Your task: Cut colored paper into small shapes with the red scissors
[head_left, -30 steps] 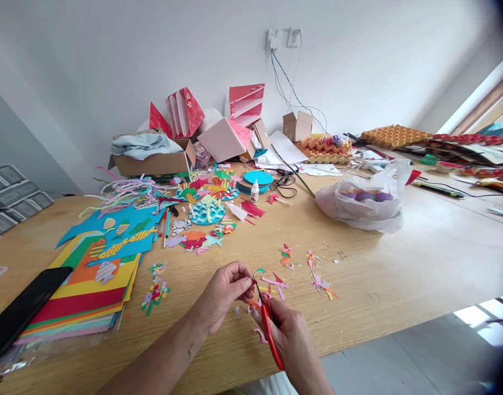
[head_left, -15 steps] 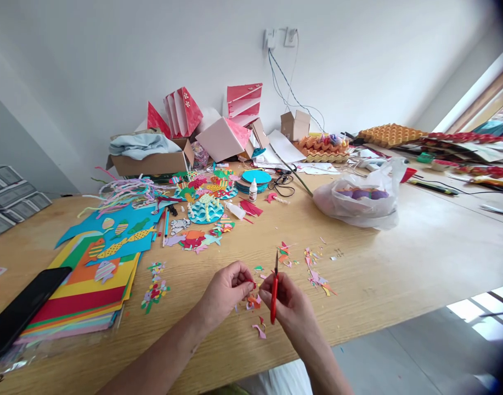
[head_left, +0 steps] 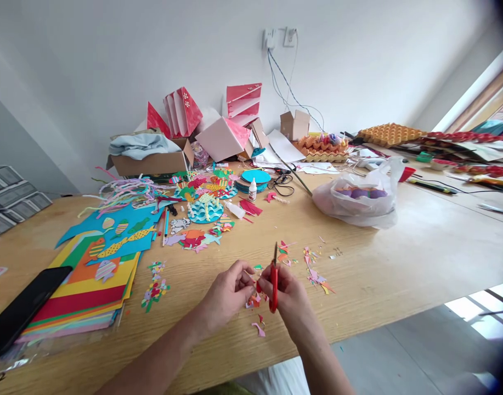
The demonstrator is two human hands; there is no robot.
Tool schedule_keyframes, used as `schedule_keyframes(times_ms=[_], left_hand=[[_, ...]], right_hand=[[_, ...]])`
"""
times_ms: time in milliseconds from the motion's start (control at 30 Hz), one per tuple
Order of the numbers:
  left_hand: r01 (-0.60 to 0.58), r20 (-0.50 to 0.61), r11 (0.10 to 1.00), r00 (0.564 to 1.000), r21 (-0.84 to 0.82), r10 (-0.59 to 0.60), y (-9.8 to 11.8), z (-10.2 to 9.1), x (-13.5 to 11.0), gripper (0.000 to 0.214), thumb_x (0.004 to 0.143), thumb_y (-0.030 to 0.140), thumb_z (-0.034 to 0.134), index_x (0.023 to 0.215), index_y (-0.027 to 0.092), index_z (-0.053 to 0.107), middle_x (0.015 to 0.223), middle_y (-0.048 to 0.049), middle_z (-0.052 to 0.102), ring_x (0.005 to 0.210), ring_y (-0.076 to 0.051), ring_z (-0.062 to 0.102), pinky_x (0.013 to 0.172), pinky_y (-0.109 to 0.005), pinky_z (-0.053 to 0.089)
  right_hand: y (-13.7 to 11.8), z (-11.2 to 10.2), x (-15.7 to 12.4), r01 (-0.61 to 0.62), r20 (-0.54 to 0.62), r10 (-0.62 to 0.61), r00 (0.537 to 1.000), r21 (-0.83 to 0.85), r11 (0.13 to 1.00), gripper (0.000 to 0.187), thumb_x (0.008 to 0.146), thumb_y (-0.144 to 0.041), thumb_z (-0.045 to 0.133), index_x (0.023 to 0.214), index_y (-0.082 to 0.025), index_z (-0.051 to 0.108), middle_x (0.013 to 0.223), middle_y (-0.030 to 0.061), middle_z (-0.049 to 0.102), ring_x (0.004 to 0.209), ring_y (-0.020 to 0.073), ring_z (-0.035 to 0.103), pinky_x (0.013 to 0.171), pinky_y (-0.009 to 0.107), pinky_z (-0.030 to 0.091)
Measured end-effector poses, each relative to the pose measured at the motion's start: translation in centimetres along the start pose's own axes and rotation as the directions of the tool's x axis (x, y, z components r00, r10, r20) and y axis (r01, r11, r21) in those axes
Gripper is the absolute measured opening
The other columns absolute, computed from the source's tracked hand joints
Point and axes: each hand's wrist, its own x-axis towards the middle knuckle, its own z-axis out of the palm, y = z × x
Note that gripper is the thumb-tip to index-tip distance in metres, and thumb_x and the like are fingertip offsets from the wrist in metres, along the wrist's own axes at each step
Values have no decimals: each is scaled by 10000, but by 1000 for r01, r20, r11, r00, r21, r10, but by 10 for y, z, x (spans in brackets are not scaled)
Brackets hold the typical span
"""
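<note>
Since the earliest frame the red-handled scissors (head_left: 273, 291) have swung off the fingertips of the left hand (head_left: 229, 293), and their blades now point away from the person. Largest first, the desk (head_left: 436, 247) runs close to the person's lap, so anything light dropped near its front edge could slip off to the floor (head_left: 395, 356). Left of the hands lies the stack of coloured paper (head_left: 82, 296), its sheets loose enough that a careless forearm might skew them. Of the two hands, the right hand (head_left: 290, 293) has its fingers wrapped about the scissor handles; the left has thumb and fingers curled nearly together, though whether they pinch anything cannot be told. With both hands so near each other, a turn of the wrist could bring the blade tips toward the left fingers and nick them. Paper offcuts (head_left: 316, 274) lie just beyond the right hand, and an orange scrap (head_left: 254, 300) and a pink scrap (head_left: 258, 329) lie beneath the hands; a sleeve or breath would probably scatter them. Smallest is a red paper bit (head_left: 258, 286), showing between the two hands at the right fingertips; a loosened grip could lose it among those scraps.
</note>
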Motion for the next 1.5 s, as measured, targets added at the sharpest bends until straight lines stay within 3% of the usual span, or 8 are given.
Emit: schedule_keyframes(times_ms=[133,333,533,667,967,1167,1500], left_hand=[[53,18,981,999,-187,-51,0,8,-1,289,740,422,518,813,143,493,642,4,516,560,-98,505,518,-205,382],[48,-138,984,988,-173,-73,11,12,-2,274,685,405,577,653,141,512,523,43,439,478,-77,416,468,-193,335],[35,-146,988,988,-150,-57,22,1,-6,189,706,327,545,658,150,500,564,38,455,537,-89,420,521,-198,357],[36,-89,992,995,-119,-47,26,-2,-6,199,712,338,528,672,145,498,543,42,431,515,-84,393,509,-201,341],[66,-2,991,998,-119,-66,24,-1,-5,181,690,320,543,671,142,515,567,37,430,510,-78,402,503,-194,337],[70,1,993,998,-98,-71,23,-2,-4,162,680,302,546,658,143,521,564,37,437,505,-77,403,496,-194,334],[87,-54,988,994,-124,-95,24,-2,-4,135,678,271,545,673,139,521,560,35,460,514,-78,410,505,-197,332]], right_hand=[[0,7,-5,32,-100,-20,995,117,993,161,657,-272,595,685,-187,461,583,-57,459,517,83,427,488,197,365],[1,14,-10,39,-174,-29,984,51,998,195,690,-348,565,727,-190,457,623,-41,455,535,99,438,483,204,374],[7,5,-27,24,85,5,996,-335,942,247,782,-375,424,613,-198,388,535,-63,350,484,95,372,462,204,327],[11,2,-34,70,144,2,990,-493,867,204,759,-318,473,619,-200,383,537,-61,372,494,100,380,467,205,305],[7,2,-35,89,151,-9,988,-534,841,220,766,-340,457,609,-205,383,521,-61,361,466,96,368,445,201,292],[9,1,-33,121,107,-73,992,-565,816,325,722,-388,507,521,-204,328,467,-73,314,443,81,294,416,190,249],[14,-6,-31,129,118,-72,990,-613,779,323,713,-385,521,498,-178,399,464,-77,290,447,71,263,414,182,226]])
